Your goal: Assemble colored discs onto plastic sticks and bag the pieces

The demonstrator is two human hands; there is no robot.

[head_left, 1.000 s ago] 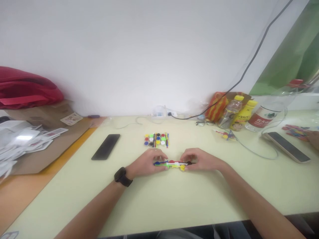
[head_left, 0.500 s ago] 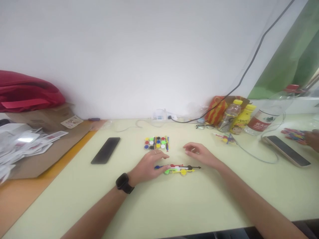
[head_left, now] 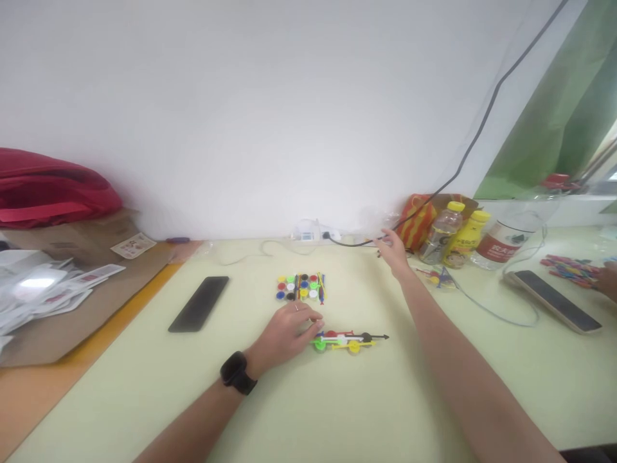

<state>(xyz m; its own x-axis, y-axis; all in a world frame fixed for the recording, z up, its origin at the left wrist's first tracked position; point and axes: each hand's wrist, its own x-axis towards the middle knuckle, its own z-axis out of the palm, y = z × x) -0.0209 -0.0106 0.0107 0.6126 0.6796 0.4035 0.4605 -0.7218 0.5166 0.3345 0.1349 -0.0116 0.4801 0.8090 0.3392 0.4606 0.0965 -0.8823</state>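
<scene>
My left hand [head_left: 288,332], with a ring and a black watch [head_left: 237,372] on the wrist, rests at the left end of a row of plastic spinner arrows. Its fingers are loosely bent, thumb and forefinger slightly apart, partly hiding a blue spinner. Beside it lie a green spinner [head_left: 320,344], a red spinner [head_left: 332,334], a white spinner [head_left: 343,338], a yellow spinner [head_left: 355,347] and a black spinner [head_left: 367,337]. Farther back, my right hand [head_left: 394,253] reaches over the table with fingers apart, close to the black cable [head_left: 354,244], holding nothing visible.
Behind my left hand sits a group of coloured discs and sticks [head_left: 301,287]. A dark phone [head_left: 199,303] lies left. Rightward are bottles [head_left: 463,239], a small bag of spinners [head_left: 434,277], another phone [head_left: 554,300] and colourful pieces [head_left: 571,269] near another person's hand [head_left: 606,280].
My right hand has moved away from the spinners, forward toward the wall, and its fingers have spread. The left hand stays by the row, thumb and forefinger closer together, covering more of the blue spinner.
</scene>
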